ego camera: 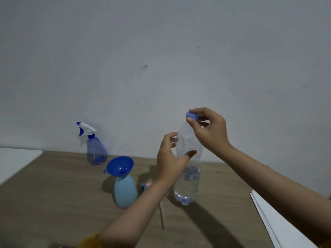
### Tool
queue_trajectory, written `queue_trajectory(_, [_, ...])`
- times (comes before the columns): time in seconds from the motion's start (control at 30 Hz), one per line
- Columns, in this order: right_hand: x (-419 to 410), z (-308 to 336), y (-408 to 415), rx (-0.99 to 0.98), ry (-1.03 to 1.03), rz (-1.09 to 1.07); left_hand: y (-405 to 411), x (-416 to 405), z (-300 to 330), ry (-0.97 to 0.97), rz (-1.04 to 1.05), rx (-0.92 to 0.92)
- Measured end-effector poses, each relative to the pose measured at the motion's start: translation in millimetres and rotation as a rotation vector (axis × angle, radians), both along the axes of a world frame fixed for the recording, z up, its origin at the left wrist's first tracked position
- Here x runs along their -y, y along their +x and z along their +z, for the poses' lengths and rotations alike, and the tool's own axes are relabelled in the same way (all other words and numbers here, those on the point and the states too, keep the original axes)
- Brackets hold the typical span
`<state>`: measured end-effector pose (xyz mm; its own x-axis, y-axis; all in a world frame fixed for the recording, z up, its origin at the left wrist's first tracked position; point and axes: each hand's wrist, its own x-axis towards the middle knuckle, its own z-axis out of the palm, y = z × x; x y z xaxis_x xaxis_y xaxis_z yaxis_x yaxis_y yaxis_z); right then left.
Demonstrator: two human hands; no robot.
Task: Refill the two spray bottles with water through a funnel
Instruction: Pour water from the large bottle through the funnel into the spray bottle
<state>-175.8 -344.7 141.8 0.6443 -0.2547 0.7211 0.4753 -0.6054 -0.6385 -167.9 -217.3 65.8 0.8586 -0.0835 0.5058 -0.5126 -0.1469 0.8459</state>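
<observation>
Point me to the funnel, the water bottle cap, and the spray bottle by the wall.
funnel [120, 165]: head view, inside of the blue bowl.
water bottle cap [192, 115]: head view, side of the cap between the right-hand fingers.
spray bottle [96, 151]: head view, translucent blue body below the trigger head.

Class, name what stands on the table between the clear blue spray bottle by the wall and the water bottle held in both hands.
In the head view, the pale blue bottle with the blue funnel in its neck stands between them.
</observation>
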Motion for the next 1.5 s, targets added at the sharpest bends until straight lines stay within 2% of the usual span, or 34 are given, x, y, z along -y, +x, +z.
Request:
queue_trajectory(0.2, [-16, -20, -33, -0.046, -0.079, -0.002, -26, -15, -27, 0.031, -0.002, -0.030])
queue_trajectory(0.37, [-19, 3, -35, -0.142, -0.169, -0.097, -30, -19, -22, 0.099, -0.035, -0.055])
queue_trajectory(0.5, [-12, 18, -32, -0.241, -0.221, -0.067, -29, -20, -21, 0.124, -0.032, -0.039])
queue_trajectory(0.63, [-1, 23, -27, -0.319, -0.163, 0.037, -27, -21, -21, 0.134, -0.048, -0.050])
queue_trajectory(0.87, [18, 42, -26, -0.558, -0.099, 0.418, -25, -21, -20, 0.145, -0.057, -0.071])
queue_trajectory(0.9, [18, 45, -25, -0.602, -0.133, 0.403, -25, -21, -20, 0.144, -0.059, -0.071])
queue_trajectory(0.97, [14, 50, -22, -0.614, -0.321, 0.228, -25, -21, -20, 0.144, -0.066, -0.068])
queue_trajectory(1.03, [5, 54, -21, -0.541, -0.526, 0.014, -24, -21, -21, 0.140, -0.072, -0.073])
queue_trajectory(1.1, [0, 57, -18, -0.492, -0.611, -0.029, -23, -20, -23, 0.127, -0.078, -0.082])
queue_trajectory(1.3, [3, 67, -17, -0.561, -0.688, 0.075, -21, -17, -26, 0.113, -0.060, -0.079])
queue_trajectory(1.5, [20, 70, -11, -0.638, -0.591, 0.318, -22, -18, -27, 0.113, -0.062, -0.062])
